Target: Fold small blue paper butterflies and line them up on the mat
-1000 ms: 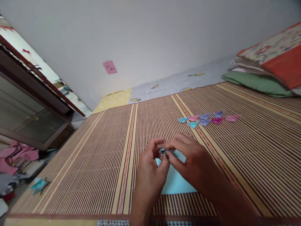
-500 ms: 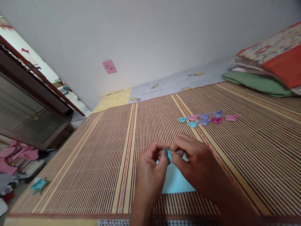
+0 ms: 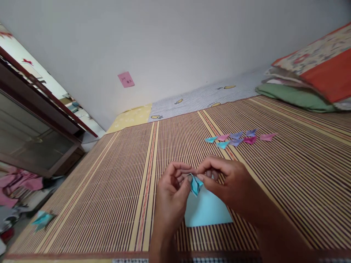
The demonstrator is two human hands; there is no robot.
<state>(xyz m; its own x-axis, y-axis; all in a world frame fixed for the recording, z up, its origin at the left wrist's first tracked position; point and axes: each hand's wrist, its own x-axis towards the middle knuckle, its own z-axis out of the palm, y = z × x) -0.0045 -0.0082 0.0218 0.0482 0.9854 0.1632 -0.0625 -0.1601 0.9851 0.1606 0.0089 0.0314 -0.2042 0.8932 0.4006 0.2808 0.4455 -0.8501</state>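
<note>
Between my two hands is a small folded piece of light blue paper [image 3: 195, 185], creased into a pointed shape. My left hand [image 3: 173, 191] pinches its left side between thumb and fingers. Thumb and forefinger of my right hand [image 3: 223, 179] close on its upper right edge. Beneath the hands, a flat sheet of light blue paper [image 3: 207, 210] lies on the striped bamboo mat [image 3: 115, 197]; its far part is hidden by the hands and the folded piece.
Beyond my hands lie several small folded papers, among them a magenta one [image 3: 250, 140] and a blue one [image 3: 222, 144]. A crumpled light blue paper [image 3: 42, 220] sits at the mat's left edge. Folded bedding [image 3: 297, 96] is piled far right. A pink note [image 3: 126, 79] is on the wall.
The folded blue paper has turned and opened out, so more of its pointed shape shows. My hands have parted slightly, and the view has shifted a little.
</note>
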